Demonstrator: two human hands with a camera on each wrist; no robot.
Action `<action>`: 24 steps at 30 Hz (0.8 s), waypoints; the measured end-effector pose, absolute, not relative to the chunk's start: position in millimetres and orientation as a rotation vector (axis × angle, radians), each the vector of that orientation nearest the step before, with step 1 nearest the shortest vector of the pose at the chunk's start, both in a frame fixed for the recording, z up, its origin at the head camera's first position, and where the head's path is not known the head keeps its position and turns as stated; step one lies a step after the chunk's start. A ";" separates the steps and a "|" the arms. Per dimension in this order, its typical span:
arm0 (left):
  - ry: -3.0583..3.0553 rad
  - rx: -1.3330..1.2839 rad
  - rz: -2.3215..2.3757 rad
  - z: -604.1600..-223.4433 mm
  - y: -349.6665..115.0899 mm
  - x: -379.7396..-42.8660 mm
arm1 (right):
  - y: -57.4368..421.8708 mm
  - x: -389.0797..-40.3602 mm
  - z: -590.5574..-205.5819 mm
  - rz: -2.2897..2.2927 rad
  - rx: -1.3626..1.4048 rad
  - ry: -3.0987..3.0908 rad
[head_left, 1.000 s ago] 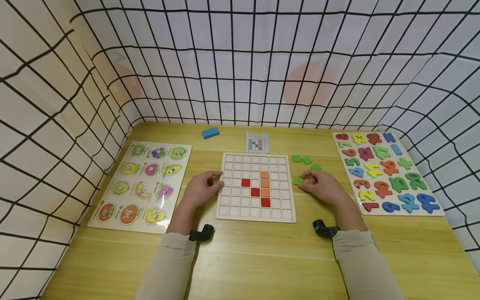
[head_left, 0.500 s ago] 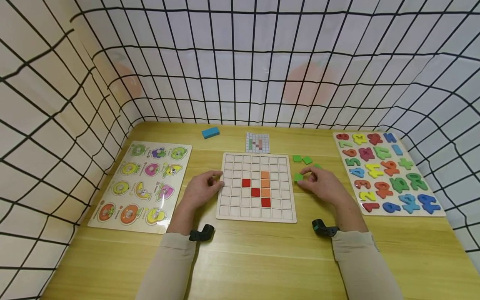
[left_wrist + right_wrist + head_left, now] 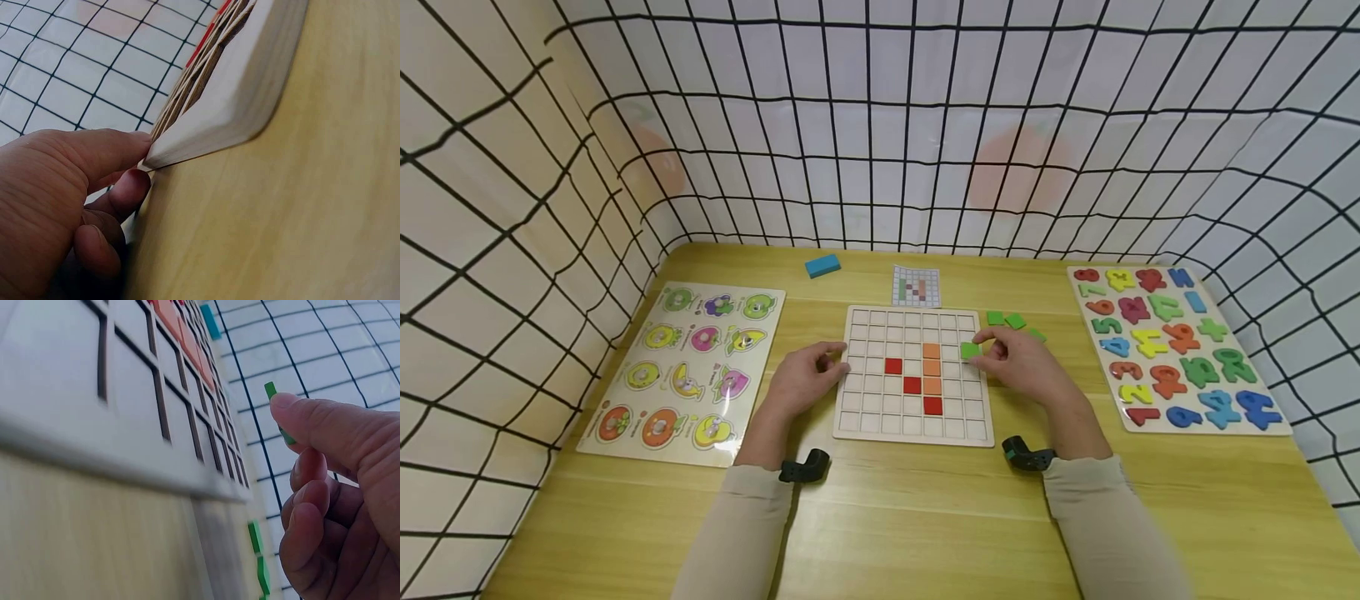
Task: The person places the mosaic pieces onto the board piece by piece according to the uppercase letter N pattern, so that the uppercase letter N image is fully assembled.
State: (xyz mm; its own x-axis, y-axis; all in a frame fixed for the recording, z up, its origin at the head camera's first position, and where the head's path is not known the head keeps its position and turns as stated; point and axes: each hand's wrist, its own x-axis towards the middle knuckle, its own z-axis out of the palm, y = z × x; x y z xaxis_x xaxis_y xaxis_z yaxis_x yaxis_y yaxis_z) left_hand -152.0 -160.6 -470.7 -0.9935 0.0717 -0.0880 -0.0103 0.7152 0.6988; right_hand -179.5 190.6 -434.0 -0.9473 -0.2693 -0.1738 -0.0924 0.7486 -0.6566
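Observation:
The wooden grid board (image 3: 880, 427) lies in the middle of the table. In its cells sit three red tiles (image 3: 892, 366) and three orange tiles (image 3: 931, 367). At the board's left edge my left hand (image 3: 801, 382) pinches the rim between thumb and finger, as the left wrist view shows close up. My right hand (image 3: 1028, 367) pinches a green square tile (image 3: 969, 351) over the board's right columns. Seen from the right wrist, this green tile (image 3: 270, 389) stands raised above the board (image 3: 119, 447), partly covered by the thumb.
Right of the board lie more green tiles (image 3: 1016, 321). A printed pattern card (image 3: 916, 287) and a blue block (image 3: 823, 266) are behind it. A fruit puzzle board (image 3: 681, 379) stands left, a number puzzle board (image 3: 1180, 350) right. Black netting surrounds the table's back and sides.
My right hand has lifted the green tile from the table and carried it left over the board's right side. The left hand keeps its place at the board's edge.

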 end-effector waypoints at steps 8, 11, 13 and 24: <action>2.813 0.059 1.156 -471.0 -160.9 -151.7 | 163.2 -177.8 -434.0 -1.011 -0.297 2.644; 2.814 0.058 1.158 -471.3 -161.1 -151.7 | 152.7 -177.3 -432.4 -1.024 -0.317 2.635; 2.812 0.054 1.161 -471.6 -161.3 -151.6 | 146.4 -177.3 -431.7 -1.033 -0.332 2.629; 2.806 0.051 1.164 -470.1 -160.9 -151.2 | 118.2 -176.0 -436.1 -1.043 -0.403 2.637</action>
State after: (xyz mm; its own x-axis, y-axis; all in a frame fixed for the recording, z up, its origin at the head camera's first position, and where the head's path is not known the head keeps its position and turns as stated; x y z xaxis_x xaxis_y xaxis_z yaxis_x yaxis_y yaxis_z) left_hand -151.2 -160.9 -470.1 -0.9941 0.0703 -0.0827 -0.0088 0.7068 0.7074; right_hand -176.0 118.2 -436.1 -0.9230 -0.3537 -0.1512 -0.1546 0.7011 -0.6961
